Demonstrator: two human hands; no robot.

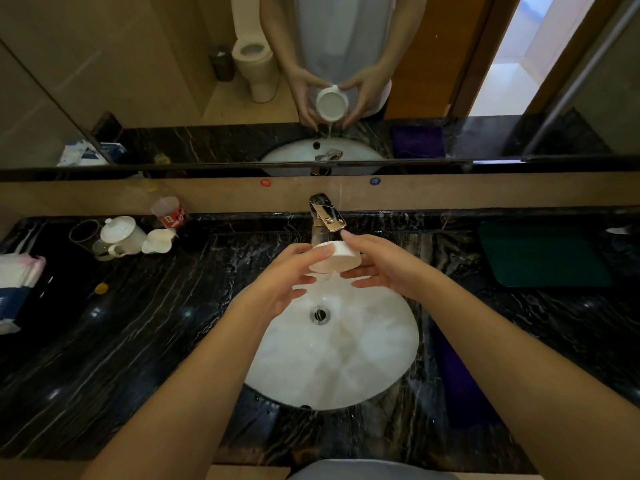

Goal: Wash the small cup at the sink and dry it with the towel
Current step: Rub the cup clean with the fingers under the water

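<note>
I hold a small white cup (337,259) over the white sink basin (346,358), just under the metal faucet (325,213). The cup is tipped away from me, its mouth facing the mirror, and water runs from it into the basin. My left hand (287,275) grips its left side with thumb on top. My right hand (377,265) cups its right side and underside. A dark purple towel (457,379) lies on the black marble counter right of the basin. A green towel (543,254) lies folded at the far right.
A white lidded teapot (121,235), a glass, a white cup and a red-labelled plastic cup (169,213) stand at the back left of the counter (121,341). Tissue packs (17,278) lie at the left edge. A wall mirror (138,81) runs behind the faucet.
</note>
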